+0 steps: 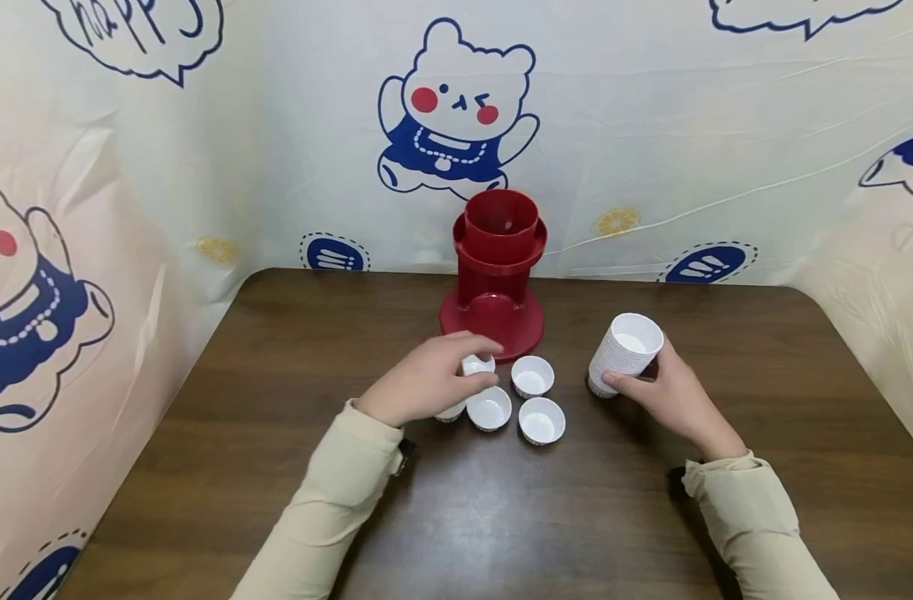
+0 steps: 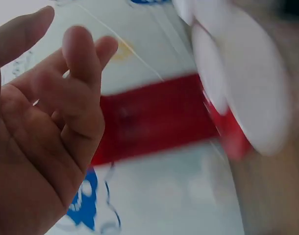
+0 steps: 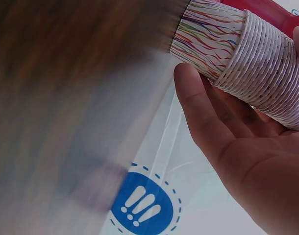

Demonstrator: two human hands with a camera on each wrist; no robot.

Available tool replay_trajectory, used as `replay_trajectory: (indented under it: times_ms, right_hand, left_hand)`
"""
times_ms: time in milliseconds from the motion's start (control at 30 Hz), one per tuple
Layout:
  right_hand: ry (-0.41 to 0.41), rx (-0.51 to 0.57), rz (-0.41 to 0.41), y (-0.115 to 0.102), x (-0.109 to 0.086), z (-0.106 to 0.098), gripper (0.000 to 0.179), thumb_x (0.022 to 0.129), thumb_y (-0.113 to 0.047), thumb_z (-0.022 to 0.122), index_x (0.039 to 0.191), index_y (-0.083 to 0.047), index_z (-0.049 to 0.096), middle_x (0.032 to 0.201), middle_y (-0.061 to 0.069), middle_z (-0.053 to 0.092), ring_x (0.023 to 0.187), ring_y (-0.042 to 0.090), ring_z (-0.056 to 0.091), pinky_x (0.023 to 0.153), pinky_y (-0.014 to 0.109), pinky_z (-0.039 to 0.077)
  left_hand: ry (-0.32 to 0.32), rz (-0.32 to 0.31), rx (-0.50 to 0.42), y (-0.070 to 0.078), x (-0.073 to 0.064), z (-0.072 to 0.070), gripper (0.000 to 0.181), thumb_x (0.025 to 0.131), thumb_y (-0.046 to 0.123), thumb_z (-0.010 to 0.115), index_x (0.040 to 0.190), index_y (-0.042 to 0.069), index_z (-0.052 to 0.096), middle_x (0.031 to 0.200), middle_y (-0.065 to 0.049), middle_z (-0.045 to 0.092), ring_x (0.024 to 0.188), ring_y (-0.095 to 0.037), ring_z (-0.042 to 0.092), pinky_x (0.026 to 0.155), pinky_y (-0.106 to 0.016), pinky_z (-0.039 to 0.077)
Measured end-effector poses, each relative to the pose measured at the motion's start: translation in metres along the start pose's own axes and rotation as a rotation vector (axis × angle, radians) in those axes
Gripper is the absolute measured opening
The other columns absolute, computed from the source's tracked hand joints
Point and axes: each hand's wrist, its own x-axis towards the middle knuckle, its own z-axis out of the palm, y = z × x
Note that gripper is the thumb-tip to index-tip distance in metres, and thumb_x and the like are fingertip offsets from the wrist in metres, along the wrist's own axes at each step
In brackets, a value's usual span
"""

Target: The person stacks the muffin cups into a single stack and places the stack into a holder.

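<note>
My right hand (image 1: 684, 400) grips a tall stack of white paper cups (image 1: 614, 360), thumb on the near side and fingers behind. The stack leans, its openings facing up. In the right wrist view the lowest cup's wall (image 3: 208, 36) carries colourful wavy lines, above a run of nested rims. My left hand (image 1: 429, 379) hovers over several single paper cups (image 1: 533, 379) standing mouth up on the table. Its fingers are bent loosely with nothing between them, and it partly hides the cups beneath. Blurred cups (image 2: 252, 78) also show beside this hand in the left wrist view.
A red plastic stand (image 1: 494, 283) with a round base and a cup-like top stands behind the single cups, near the back edge of the brown wooden table (image 1: 456, 517). A printed cloth (image 1: 629, 125) with cartoon bears hangs behind and at the sides.
</note>
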Motion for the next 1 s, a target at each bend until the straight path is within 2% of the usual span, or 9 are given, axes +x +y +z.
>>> replay_trajectory:
  times_ms: [67, 167, 300, 467, 533, 733, 867, 1000]
  right_hand:
    - [0.003, -0.008, 0.003, 0.0, -0.001, -0.001, 0.078, 0.089, -0.027, 0.08, 0.146, 0.001, 0.034, 0.122, 0.024, 0.06, 0.109, 0.038, 0.06, 0.09, 0.046, 0.046]
    - [0.002, -0.011, 0.008, 0.001, -0.001, -0.002, 0.078, 0.089, -0.028, 0.08, 0.146, 0.0, 0.034, 0.122, 0.024, 0.06, 0.109, 0.038, 0.06, 0.091, 0.044, 0.046]
    - [0.004, -0.01, -0.002, 0.001, 0.0, -0.002, 0.077, 0.089, -0.028, 0.079, 0.146, 0.0, 0.034, 0.122, 0.023, 0.06, 0.109, 0.037, 0.06, 0.089, 0.035, 0.046]
    - [0.011, -0.009, -0.022, 0.002, 0.001, 0.001, 0.075, 0.089, -0.025, 0.08, 0.145, 0.001, 0.036, 0.12, 0.023, 0.06, 0.107, 0.036, 0.061, 0.082, 0.019, 0.044]
    - [0.01, -0.007, -0.024, 0.002, 0.001, 0.001, 0.075, 0.089, -0.025, 0.08, 0.144, 0.001, 0.036, 0.121, 0.023, 0.06, 0.107, 0.037, 0.061, 0.083, 0.02, 0.045]
    - [0.01, -0.003, -0.023, 0.002, 0.001, 0.001, 0.075, 0.089, -0.026, 0.08, 0.144, 0.002, 0.036, 0.121, 0.023, 0.06, 0.107, 0.037, 0.061, 0.084, 0.023, 0.046]
    - [0.009, -0.002, -0.019, 0.002, 0.002, 0.001, 0.075, 0.089, -0.026, 0.08, 0.144, 0.001, 0.036, 0.121, 0.023, 0.06, 0.108, 0.037, 0.061, 0.084, 0.02, 0.045]
    - [0.007, -0.004, -0.013, 0.002, 0.002, 0.0, 0.076, 0.089, -0.026, 0.08, 0.145, 0.0, 0.035, 0.122, 0.023, 0.06, 0.109, 0.037, 0.06, 0.087, 0.027, 0.045]
  left_hand:
    - [0.027, -0.054, 0.017, -0.013, -0.011, -0.004, 0.044, 0.095, 0.029, 0.071, 0.137, 0.016, 0.063, 0.129, -0.001, 0.061, 0.116, -0.021, 0.059, 0.097, -0.04, 0.049]
    - [0.047, -0.118, 0.004, -0.028, -0.026, -0.008, 0.053, 0.093, 0.033, 0.074, 0.141, 0.018, 0.059, 0.131, -0.002, 0.057, 0.101, -0.02, 0.061, 0.088, -0.039, 0.051]
    - [0.011, -0.209, -0.019, -0.042, -0.037, -0.006, 0.074, 0.087, 0.04, 0.08, 0.15, 0.019, 0.047, 0.139, -0.006, 0.05, 0.087, -0.018, 0.06, 0.088, -0.042, 0.051]
    - [-0.066, -0.305, -0.006, -0.055, -0.041, 0.007, 0.095, 0.079, 0.043, 0.086, 0.155, 0.017, 0.037, 0.145, -0.01, 0.044, 0.117, -0.026, 0.058, 0.103, -0.048, 0.045]
    - [-0.078, -0.312, 0.005, -0.058, -0.042, 0.012, 0.095, 0.078, 0.044, 0.087, 0.155, 0.017, 0.039, 0.142, -0.01, 0.046, 0.121, -0.027, 0.056, 0.102, -0.047, 0.045]
    - [-0.057, -0.289, 0.039, -0.059, -0.041, 0.021, 0.083, 0.078, 0.041, 0.087, 0.148, 0.017, 0.048, 0.129, -0.008, 0.052, 0.109, -0.024, 0.06, 0.095, -0.046, 0.049]
    - [-0.039, -0.264, 0.052, -0.059, -0.04, 0.022, 0.073, 0.081, 0.037, 0.086, 0.144, 0.016, 0.054, 0.123, -0.007, 0.054, 0.106, -0.024, 0.061, 0.093, -0.046, 0.049]
    - [-0.031, -0.241, 0.053, -0.062, -0.039, 0.02, 0.066, 0.084, 0.035, 0.083, 0.141, 0.014, 0.056, 0.126, -0.007, 0.058, 0.112, -0.024, 0.059, 0.097, -0.045, 0.047]
